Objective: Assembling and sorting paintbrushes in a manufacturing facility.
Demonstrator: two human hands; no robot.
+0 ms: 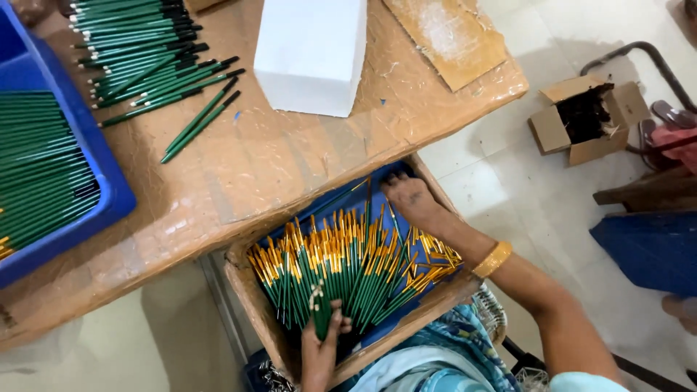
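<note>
A wooden box point(250, 290) with a blue lining sits below the table's edge, full of green pencils with gold ends point(348, 265). My left hand point(323, 348) grips a bundle of these pencils at their lower ends, at the near side of the box. My right hand point(410, 199), a gold bangle on its wrist, reaches into the far corner of the box and rests on the pencils there, fingers down among them.
A plastic-wrapped tabletop point(276, 160) holds a blue tray point(102, 181) of green pencils, a loose pile of green pencils point(145, 58), a white box point(312, 51) and a cardboard piece point(446, 36). An open carton point(584, 120) stands on the tiled floor at right.
</note>
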